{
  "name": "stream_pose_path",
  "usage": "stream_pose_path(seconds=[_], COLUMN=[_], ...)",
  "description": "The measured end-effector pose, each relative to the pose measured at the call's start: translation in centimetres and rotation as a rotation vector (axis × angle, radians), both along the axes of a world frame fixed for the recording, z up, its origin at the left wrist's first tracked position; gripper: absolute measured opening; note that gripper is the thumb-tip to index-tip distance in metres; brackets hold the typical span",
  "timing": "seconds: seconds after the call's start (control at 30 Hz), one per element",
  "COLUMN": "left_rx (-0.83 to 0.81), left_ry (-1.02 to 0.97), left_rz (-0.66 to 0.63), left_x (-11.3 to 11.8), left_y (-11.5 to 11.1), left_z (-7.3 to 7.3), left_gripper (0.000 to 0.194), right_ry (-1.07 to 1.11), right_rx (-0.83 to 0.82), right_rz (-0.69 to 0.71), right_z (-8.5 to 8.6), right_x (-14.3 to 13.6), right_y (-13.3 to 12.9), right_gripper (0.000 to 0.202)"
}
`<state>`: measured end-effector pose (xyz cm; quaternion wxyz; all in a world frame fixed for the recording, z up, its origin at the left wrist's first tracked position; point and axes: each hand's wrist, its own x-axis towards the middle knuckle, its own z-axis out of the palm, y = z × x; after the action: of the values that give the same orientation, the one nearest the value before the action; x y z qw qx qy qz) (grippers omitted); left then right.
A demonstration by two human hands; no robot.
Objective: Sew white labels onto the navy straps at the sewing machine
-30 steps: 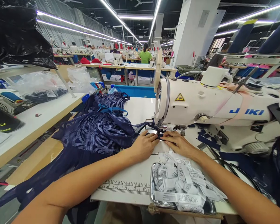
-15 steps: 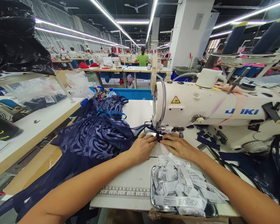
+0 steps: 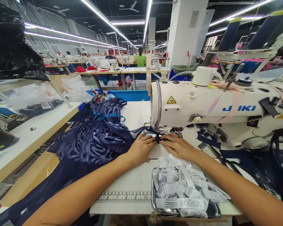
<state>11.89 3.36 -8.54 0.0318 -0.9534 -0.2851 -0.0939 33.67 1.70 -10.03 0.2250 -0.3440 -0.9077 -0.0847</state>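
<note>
My left hand (image 3: 141, 149) and my right hand (image 3: 179, 147) meet at the needle area of a white sewing machine (image 3: 191, 100). Between their fingertips lies a small dark navy fabric piece (image 3: 158, 138), under the presser foot; both hands hold its edges, fingers together. The fingertips partly cover this piece. From the needle a thin navy strip runs left to a navy garment (image 3: 91, 141) with pale blue swirling embroidery, heaped beside my left forearm. A bright blue ribbon (image 3: 107, 116) lies across the heap.
A metal tray (image 3: 153, 188) heaped with white printed labels (image 3: 181, 185) sits between my forearms, beside a printed ruler (image 3: 124, 197). Navy scraps (image 3: 208, 139) and black-handled scissors (image 3: 235, 166) lie at right. A side table (image 3: 37, 125) stands left; a person in green (image 3: 140, 59) sits ahead.
The whole view has shifted slightly as the head moved. Both hands stay at the needle, with the fingers lying a little flatter around the navy fabric.
</note>
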Motion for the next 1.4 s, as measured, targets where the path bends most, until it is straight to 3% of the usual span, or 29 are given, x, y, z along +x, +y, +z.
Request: stream_pose_path(seconds=[0.53,0.67,0.8,0.9,1.0,1.07,1.2,1.4], left_rx=[0.007,0.09,0.253,0.318,0.354,0.365,0.343,0.332], left_ry=[0.027,0.032,0.098,0.189,0.171,0.133,0.124,0.111], left_rz=[0.012,0.005,0.137,0.281,0.33,0.276,0.142,0.138], left_x=[0.0,0.3,1.0,1.4,1.5,1.4,1.7,2.0], left_y=[2.2,2.2,0.9,0.1,0.4,1.2,2.7,3.1], left_z=[0.0,0.4,0.8,0.7,0.6,0.6,0.7,0.7], left_gripper=[0.041,0.038,0.02,0.02,0.025,0.027,0.024,0.023], right_ry=[-0.017,0.059,0.025,-0.128,-0.252,-0.288,-0.273,-0.262], right_rx=[-0.174,-0.212,-0.281,-0.305,-0.286,-0.263,-0.203,-0.116], right_rz=[-0.165,-0.185,-0.368,-0.478,-0.424,-0.346,-0.232,-0.181], right_z=[0.0,-0.2,0.1,1.2,2.5,2.8,2.2,1.3], right_x=[-0.3,-0.2,-0.8,-1.4,-1.5,-1.2,-0.1,0.2], right_y=[0.1,0.6,0.9,0.3,-0.7,-1.3,-2.0,-1.5], right_gripper=[0.035,0.035,0.035,0.038,0.034,0.027,0.027,0.028])
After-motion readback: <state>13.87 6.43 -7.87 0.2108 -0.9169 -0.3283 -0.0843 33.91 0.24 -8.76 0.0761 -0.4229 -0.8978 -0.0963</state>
